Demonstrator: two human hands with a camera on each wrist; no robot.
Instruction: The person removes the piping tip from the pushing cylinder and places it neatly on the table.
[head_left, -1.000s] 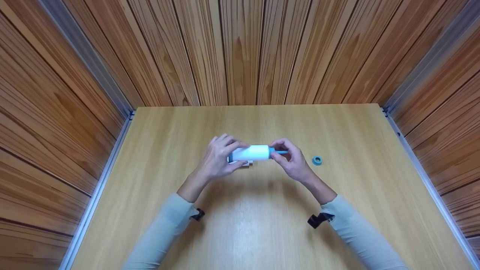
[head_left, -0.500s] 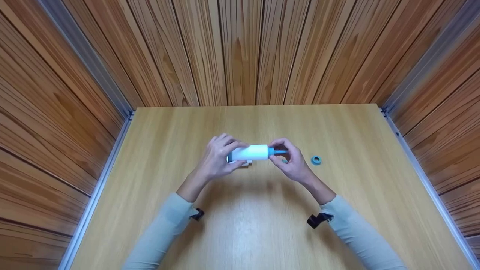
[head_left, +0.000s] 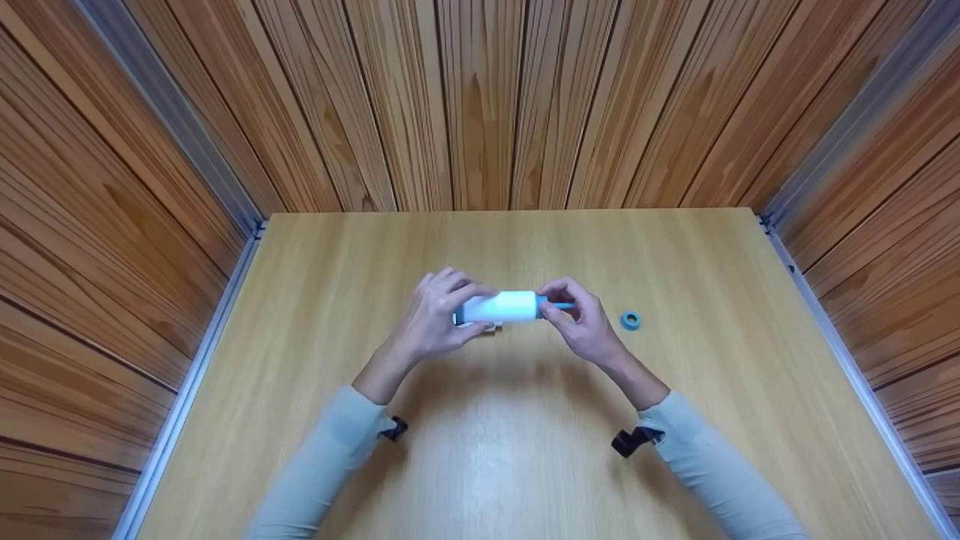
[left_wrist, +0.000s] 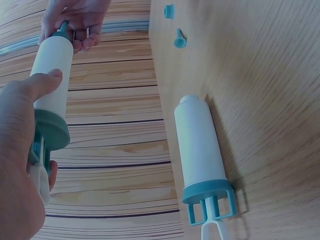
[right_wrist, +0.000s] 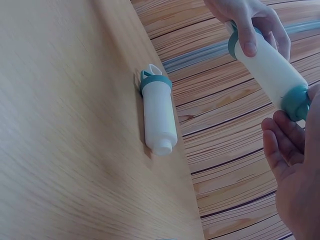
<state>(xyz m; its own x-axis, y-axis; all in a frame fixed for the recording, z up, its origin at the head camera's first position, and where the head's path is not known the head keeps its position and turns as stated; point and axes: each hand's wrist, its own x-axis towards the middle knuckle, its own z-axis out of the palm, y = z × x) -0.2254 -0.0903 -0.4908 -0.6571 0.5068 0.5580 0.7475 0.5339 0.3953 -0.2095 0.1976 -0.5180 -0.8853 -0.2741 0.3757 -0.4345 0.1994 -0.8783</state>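
In the head view, my left hand (head_left: 439, 315) holds a white icing syringe (head_left: 510, 306) level above the table. Its fingers and thumb wrap the barrel near the teal end cap (left_wrist: 52, 129). At the other end, my right hand (head_left: 581, 319) pinches the teal nozzle (head_left: 546, 304) between thumb and fingers. The left wrist view shows a second white syringe (left_wrist: 200, 142) lying on the table, its tip bare; my left hand mostly hides it in the head view. Beyond it lie a small teal cone-shaped nozzle (left_wrist: 180, 39) and a teal ring (head_left: 630, 321).
The wooden table (head_left: 480, 465) is bounded by wood-panelled walls (head_left: 480, 105) at the back and sides. Metal rails (head_left: 191, 360) run along its side edges. Each wrist wears a black camera mount (head_left: 634, 441).
My right thumb slid down the nozzle's collar half a second ago and is now back across it. The left hand keeps its grip, and the syringe stays nearly in place.
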